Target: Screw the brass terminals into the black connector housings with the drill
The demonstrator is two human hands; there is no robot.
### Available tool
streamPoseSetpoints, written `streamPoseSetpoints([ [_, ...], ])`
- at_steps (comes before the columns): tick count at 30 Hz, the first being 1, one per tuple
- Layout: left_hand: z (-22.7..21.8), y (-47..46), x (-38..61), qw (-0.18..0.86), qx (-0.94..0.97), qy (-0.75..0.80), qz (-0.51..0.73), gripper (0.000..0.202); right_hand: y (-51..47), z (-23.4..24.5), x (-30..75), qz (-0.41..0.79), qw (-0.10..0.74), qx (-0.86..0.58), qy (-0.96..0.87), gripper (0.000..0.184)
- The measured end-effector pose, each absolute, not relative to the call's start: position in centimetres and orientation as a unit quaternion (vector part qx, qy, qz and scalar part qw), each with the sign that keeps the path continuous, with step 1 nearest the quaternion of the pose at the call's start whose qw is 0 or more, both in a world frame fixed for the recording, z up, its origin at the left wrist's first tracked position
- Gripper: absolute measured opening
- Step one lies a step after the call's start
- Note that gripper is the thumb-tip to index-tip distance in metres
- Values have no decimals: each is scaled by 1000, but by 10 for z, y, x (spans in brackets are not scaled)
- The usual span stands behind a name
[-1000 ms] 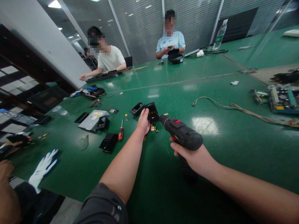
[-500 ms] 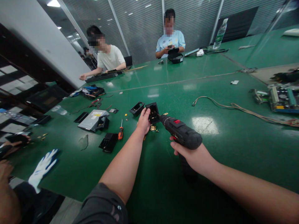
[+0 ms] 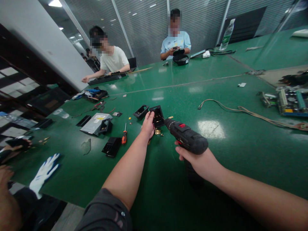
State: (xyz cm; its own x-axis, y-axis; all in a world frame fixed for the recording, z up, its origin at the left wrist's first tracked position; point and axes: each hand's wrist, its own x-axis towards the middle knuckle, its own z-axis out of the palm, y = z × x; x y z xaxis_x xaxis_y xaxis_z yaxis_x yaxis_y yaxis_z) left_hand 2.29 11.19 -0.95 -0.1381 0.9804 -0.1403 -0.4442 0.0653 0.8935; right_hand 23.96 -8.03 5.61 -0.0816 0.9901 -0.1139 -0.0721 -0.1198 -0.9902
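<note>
My left hand [image 3: 147,125] grips a small black plastic housing [image 3: 157,116] and holds it on edge on the green table [image 3: 216,106]. My right hand [image 3: 196,159] is wrapped round the handle of a black cordless drill [image 3: 187,138] with a red switch. The drill's tip points into the housing. Small brass pieces [image 3: 158,132] lie on the table just below the housing. A second black housing [image 3: 141,112] lies just left of the one I hold.
An orange-handled screwdriver [image 3: 124,136], another black housing [image 3: 111,147] and a silver disc drive [image 3: 96,124] lie to the left. A cable [image 3: 240,110] and circuit boards [image 3: 288,102] lie at right. A white-and-blue glove [image 3: 44,173] lies near left. Two people sit at the far side.
</note>
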Motion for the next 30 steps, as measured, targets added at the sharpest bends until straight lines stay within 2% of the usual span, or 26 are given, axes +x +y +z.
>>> streamPoseSetpoints([
  [3, -10, 113, 23, 572, 317, 448, 609, 47, -81, 56, 239, 562, 472, -493, -467, 66],
  [9, -12, 115, 22, 565, 321, 454, 609, 45, -79, 57, 239, 558, 476, -491, -470, 60],
  [15, -15, 115, 21, 568, 343, 437, 607, 39, -78, 61, 241, 560, 467, -501, -466, 82],
  [20, -13, 112, 22, 569, 349, 438, 602, 43, -78, 60, 240, 566, 473, -492, -462, 65],
  [30, -18, 113, 18, 568, 375, 419, 601, 57, -78, 63, 239, 573, 471, -494, -454, 48],
])
